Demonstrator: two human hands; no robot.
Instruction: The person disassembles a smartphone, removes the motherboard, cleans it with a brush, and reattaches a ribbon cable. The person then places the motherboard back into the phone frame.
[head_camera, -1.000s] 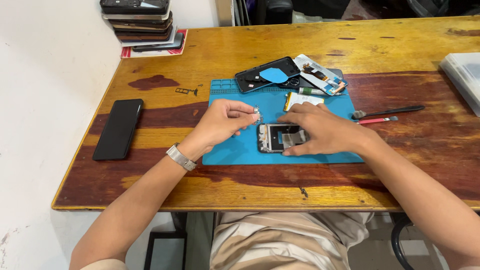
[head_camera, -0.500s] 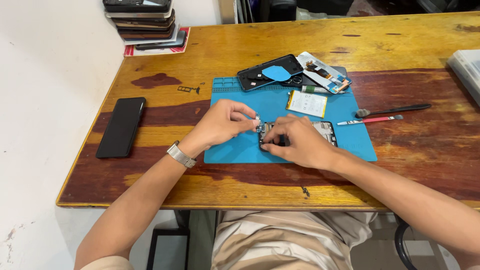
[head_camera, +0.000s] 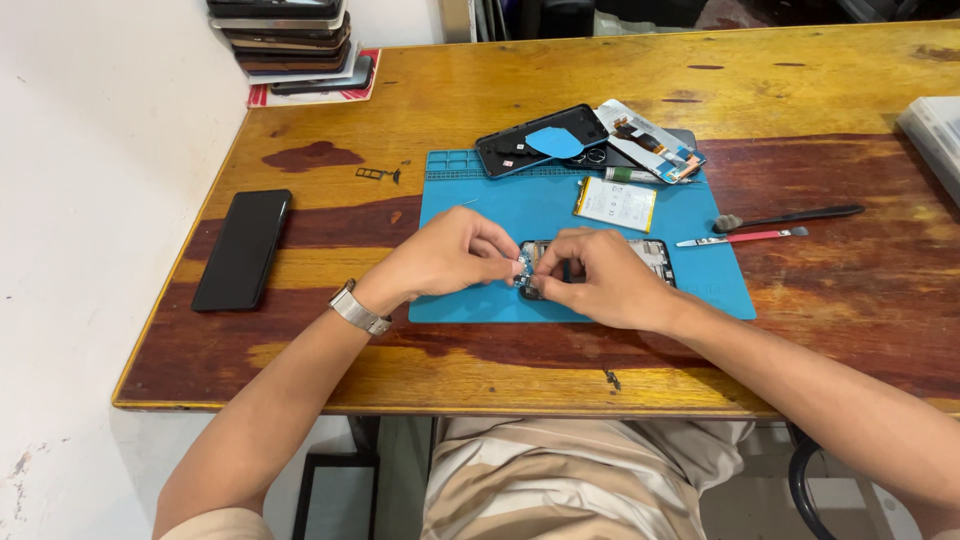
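An opened phone body (head_camera: 652, 257) lies on a blue work mat (head_camera: 520, 210) on the wooden table. My left hand (head_camera: 445, 255), with a metal watch on the wrist, pinches a small pale part (head_camera: 520, 266) at the phone's left end. My right hand (head_camera: 600, 280) rests over the phone's left half, fingertips meeting the left hand's fingers at that small part. Most of the phone's left side is hidden under the right hand.
A flat battery (head_camera: 615, 203), a dark back cover (head_camera: 540, 140) with a blue pick and a screen panel (head_camera: 650, 140) lie at the mat's far edge. Tweezers (head_camera: 745, 238) and a black tool (head_camera: 790, 215) lie right. A black phone (head_camera: 243, 248) lies left; stacked phones (head_camera: 290, 40) stand far left.
The right hand slid left across the phone, uncovering its right end. Both hands' fingertips have come together at the phone's left end.
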